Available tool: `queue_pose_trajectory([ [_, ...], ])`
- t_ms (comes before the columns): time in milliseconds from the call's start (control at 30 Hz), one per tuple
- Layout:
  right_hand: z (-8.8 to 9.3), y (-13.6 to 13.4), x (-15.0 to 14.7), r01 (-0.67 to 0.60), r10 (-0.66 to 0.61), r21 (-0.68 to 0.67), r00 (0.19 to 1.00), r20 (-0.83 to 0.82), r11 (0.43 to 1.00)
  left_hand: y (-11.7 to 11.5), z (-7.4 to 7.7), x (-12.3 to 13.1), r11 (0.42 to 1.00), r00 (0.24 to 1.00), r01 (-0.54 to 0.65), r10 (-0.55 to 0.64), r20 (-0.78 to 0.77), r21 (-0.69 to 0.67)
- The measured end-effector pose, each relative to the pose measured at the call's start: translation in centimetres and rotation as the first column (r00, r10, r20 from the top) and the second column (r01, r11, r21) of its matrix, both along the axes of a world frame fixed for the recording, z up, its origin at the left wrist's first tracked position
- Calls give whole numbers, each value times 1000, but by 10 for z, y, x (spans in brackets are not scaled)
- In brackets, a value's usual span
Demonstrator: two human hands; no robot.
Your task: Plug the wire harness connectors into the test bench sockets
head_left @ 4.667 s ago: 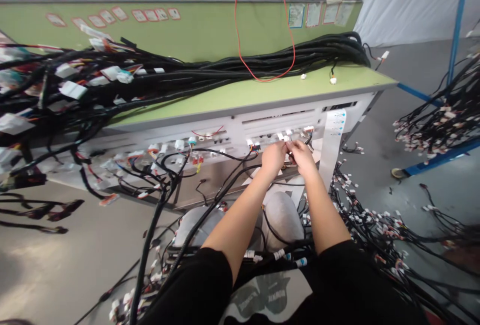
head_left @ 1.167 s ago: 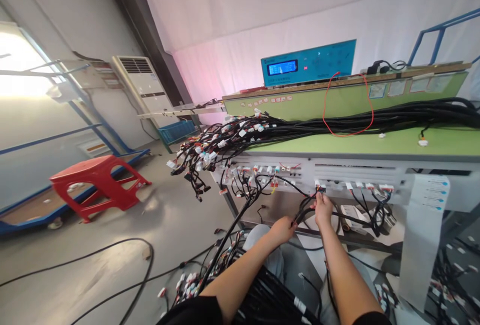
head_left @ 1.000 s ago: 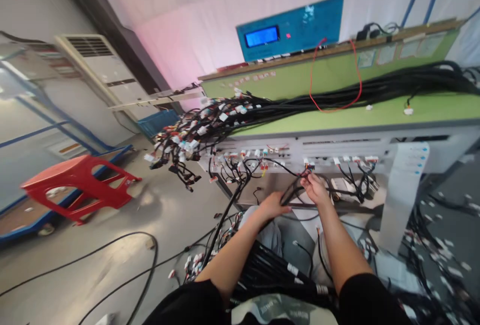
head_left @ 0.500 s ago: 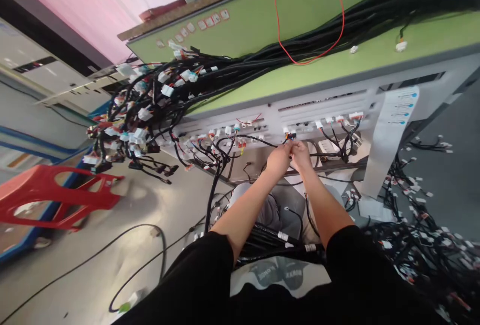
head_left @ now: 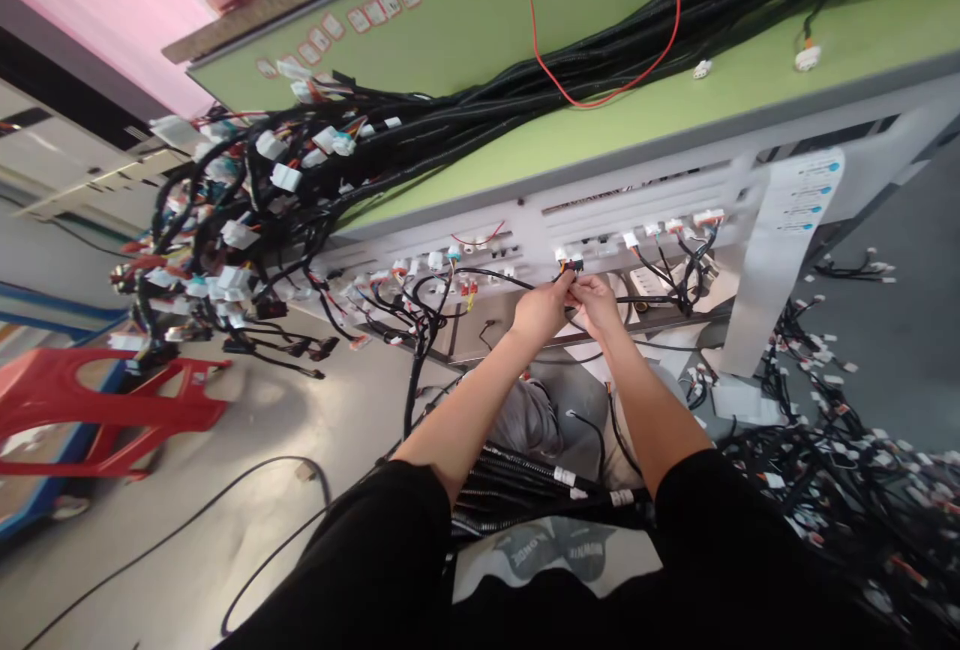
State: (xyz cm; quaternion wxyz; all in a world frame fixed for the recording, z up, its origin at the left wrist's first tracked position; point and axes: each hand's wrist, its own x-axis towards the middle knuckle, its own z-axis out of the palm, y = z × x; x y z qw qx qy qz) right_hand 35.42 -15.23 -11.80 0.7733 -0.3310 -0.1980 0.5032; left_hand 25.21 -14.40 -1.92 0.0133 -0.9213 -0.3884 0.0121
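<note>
On the grey-white panel, a small black connector point(head_left: 574, 265) sits beside a white connector point(head_left: 562, 256), with thin coloured wires below them. My left hand point(head_left: 541, 312) is closed in a pinch on the wires just under these connectors. Against it, my right hand point(head_left: 598, 304) is closed too, its fingertips touching the left ones; the fingers cover most of what they grip. A black cable point(head_left: 510, 277) of the wire harness runs in from the left and another branch point(head_left: 637, 301) continues to the right of my hands.
More white connectors point(head_left: 675, 227) fill the panel's right side. A thick black cable bundle point(head_left: 480, 100) lies along the green board point(head_left: 600, 20), its connector ends hanging left. A red stool point(head_left: 150, 400) stands at left. Many harnesses point(head_left: 847, 490) lie at lower right. Corrugated tubes point(head_left: 510, 480) cross my lap.
The view has shifted, so the panel and bundle appear further left. Both hands stay together below the same black connector, with the right fingers slightly more spread over the left fingertips.
</note>
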Motion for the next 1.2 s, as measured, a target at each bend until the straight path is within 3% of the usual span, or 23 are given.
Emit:
queue_pose_trajectory([
  [233, 9, -4, -6, 106, -106, -21, 994, -1, 994, 7, 1, -7, 998, 996, 61, -60, -58, 15],
  [433, 15, -7, -10, 269, -249, -65, 942, 224, 961, 7, -1, -9, 998, 993, 63, -60, -106, 25],
  [600, 21, -11, -10, 417, -329, -101, 825, 459, 903, 5, -1, -11, 997, 993, 76, -72, -96, 33],
  [700, 23, -10, -9, 432, -316, -132, 805, 502, 892, 4, -3, -12, 997, 994, 74, -72, -80, 28],
  [900, 18, -4, -2, 357, -237, -177, 845, 480, 917, 4, -7, -13, 997, 996, 69, -66, -52, 41],
  [1200, 16, -9, -6, 418, -233, -177, 755, 612, 891, 2, -7, -12, 999, 998, 50, -49, -35, 18],
])
